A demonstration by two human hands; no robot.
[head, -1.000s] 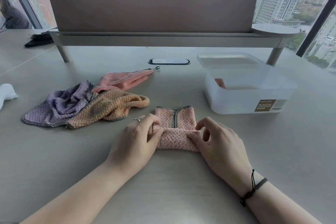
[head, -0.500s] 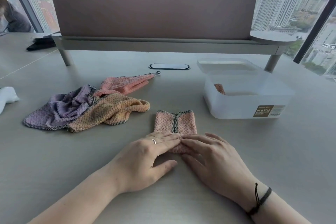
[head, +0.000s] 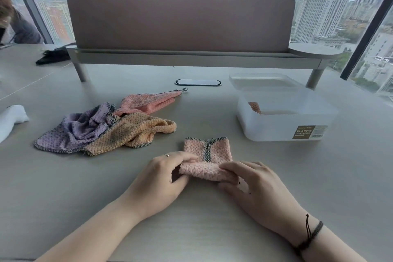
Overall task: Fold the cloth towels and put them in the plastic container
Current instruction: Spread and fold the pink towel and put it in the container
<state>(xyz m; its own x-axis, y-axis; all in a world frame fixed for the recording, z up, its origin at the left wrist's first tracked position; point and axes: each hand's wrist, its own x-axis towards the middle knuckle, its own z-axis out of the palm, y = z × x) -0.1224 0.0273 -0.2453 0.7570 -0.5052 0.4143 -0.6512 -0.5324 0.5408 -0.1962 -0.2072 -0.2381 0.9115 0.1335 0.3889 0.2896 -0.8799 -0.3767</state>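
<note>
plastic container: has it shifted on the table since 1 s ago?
No. The plastic container sits in the same spot beside the shelf leg and right of the cable port; only the camera moved.

Pink waffle towel (head: 207, 158), dark-edged; lilac towel (head: 72, 132); orange towel (head: 131, 132).

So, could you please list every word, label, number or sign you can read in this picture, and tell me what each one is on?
"PLASTIC CONTAINER": white capitals on the brown label stuck to the front wall of the plastic container.
Small line above those words on the same label: too small to read.
White barcode sticker beside the brown label: print and digits too blurred to read.
No other text is legible in the picture.
</note>
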